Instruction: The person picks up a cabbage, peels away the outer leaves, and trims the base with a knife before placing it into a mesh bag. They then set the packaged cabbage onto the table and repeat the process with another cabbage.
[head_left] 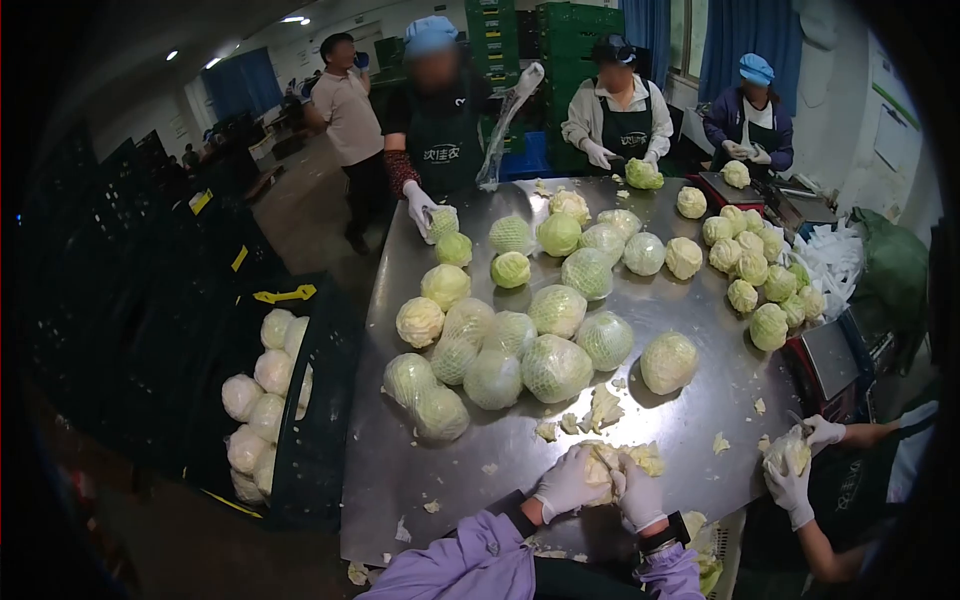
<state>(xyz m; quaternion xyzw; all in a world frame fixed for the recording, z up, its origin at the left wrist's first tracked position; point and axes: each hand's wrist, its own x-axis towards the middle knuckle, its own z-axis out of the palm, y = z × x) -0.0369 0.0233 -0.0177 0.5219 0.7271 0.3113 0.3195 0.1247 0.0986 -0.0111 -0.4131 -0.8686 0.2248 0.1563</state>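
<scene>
White gloves cover both of my hands at the near edge of the metal table (480, 520). My left hand (568, 487) is wrapped round the left side of a pale cabbage (600, 468). On its right side, my right hand (640, 495) grips the same cabbage, with loose yellowish leaves beside the fingers. Torn leaves (603, 408) lie just beyond my hands. A wrapped cabbage (669, 362) sits farther up on the right, and several net-covered cabbages (556, 368) are grouped to the left of it.
A crate (290, 430) of wrapped cabbages stands left of the table. Several people in aprons work at the far side; a co-worker's gloved hands (795, 475) hold a cabbage at the right. Trimmed cabbages (750, 255) are piled near a scale (828, 360).
</scene>
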